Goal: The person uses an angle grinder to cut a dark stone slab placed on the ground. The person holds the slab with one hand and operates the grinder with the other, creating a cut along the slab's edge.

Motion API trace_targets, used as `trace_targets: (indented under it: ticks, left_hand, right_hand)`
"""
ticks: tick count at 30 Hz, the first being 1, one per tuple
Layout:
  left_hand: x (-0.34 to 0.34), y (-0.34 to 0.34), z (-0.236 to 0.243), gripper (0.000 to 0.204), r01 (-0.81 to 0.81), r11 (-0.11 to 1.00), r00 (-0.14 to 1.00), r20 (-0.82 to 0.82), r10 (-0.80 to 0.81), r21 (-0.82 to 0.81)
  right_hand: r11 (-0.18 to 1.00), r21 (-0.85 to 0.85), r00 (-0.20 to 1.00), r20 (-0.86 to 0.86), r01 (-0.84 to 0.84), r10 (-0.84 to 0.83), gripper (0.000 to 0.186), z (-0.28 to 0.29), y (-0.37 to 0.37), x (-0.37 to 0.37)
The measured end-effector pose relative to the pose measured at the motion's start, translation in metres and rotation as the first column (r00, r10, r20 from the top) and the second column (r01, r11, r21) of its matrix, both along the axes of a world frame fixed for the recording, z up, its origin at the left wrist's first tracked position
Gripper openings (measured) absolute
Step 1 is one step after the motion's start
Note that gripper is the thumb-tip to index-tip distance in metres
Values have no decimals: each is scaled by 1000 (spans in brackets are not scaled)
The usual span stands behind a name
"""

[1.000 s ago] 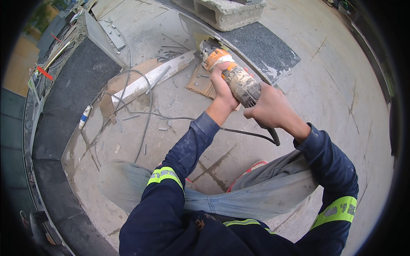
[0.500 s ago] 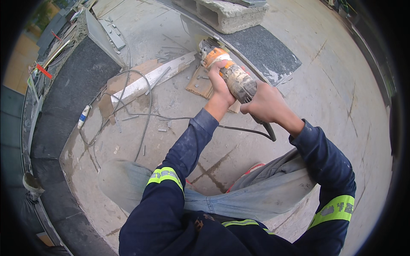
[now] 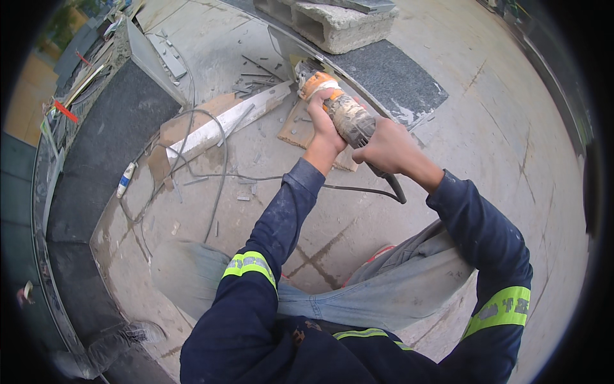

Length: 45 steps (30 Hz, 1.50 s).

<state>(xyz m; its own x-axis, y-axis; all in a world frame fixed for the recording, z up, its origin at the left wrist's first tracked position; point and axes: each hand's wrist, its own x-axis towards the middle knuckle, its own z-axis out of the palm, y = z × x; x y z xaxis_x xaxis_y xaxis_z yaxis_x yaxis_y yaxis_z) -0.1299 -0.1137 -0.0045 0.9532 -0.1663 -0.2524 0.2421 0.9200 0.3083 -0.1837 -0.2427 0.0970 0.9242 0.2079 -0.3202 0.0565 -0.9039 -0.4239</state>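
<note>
An orange and dark angle grinder (image 3: 350,120), crusted with pale dust, is in both my hands. My left hand (image 3: 325,131) wraps round its body just behind the orange head. My right hand (image 3: 391,147) grips the rear end, where a dark cord comes out. The grinder's head (image 3: 312,72) is at the near edge of a dark grey stone slab (image 3: 400,77); I cannot make out whether the disc touches it. Beneath the grinder lies a piece of brown cardboard (image 3: 296,131) on the dusty floor.
A concrete block (image 3: 342,29) rests on the slab. The power cord (image 3: 225,150) loops across the floor near a blue-and-white connector (image 3: 126,180). Left are a white-faced strip (image 3: 224,121), stone offcuts (image 3: 259,77) and a dark stone ledge (image 3: 109,141). Someone's shoe (image 3: 144,331) is at lower left.
My hands and the grinder have shifted slightly left along with the whole view. At the lower left, another person's foot has come onto the ledge's edge.
</note>
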Motion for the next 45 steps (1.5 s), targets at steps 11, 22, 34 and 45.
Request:
trace_targets:
  ticks: [11,22,34,45]
  left_hand:
    - [-9,-6,6,53,-6,1000,1000,-12,5,-15]
    - [-24,-9,13,53,6,1000,1000,-12,-6,-19]
    - [-34,-13,17,54,14,1000,1000,1,-14,-13]
    - [-42,-17,22,54,28,999,1000,0,-28,24]
  right_hand:
    - [999,-27,1000,-7,22,-23,62,4,-4,-8]
    - [999,35,999,41,18,-19,59,5,-9,-20]
    - [999,32,999,40,18,-19,57,5,-14,-28]
    - [999,41,1000,24,15,-16,54,13,-18,-37]
